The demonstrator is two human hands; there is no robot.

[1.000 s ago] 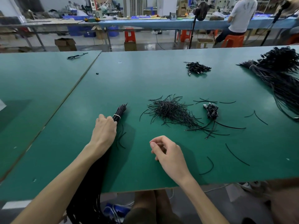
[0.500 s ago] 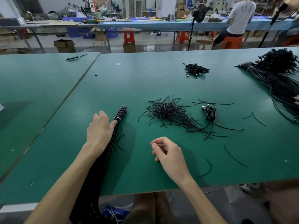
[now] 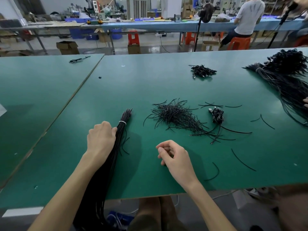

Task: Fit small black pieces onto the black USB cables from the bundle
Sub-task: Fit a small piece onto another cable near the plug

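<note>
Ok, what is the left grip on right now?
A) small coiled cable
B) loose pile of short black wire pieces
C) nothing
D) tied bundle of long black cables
D: the left grip is curled against the tied bundle of long black cables, just below its white tie.

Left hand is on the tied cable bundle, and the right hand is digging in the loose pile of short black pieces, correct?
Not quite. The head view shows the right hand apart from the loose pile, nearer the front edge of the table, fingers curled. The left hand is indeed on the tied cable bundle.
</note>
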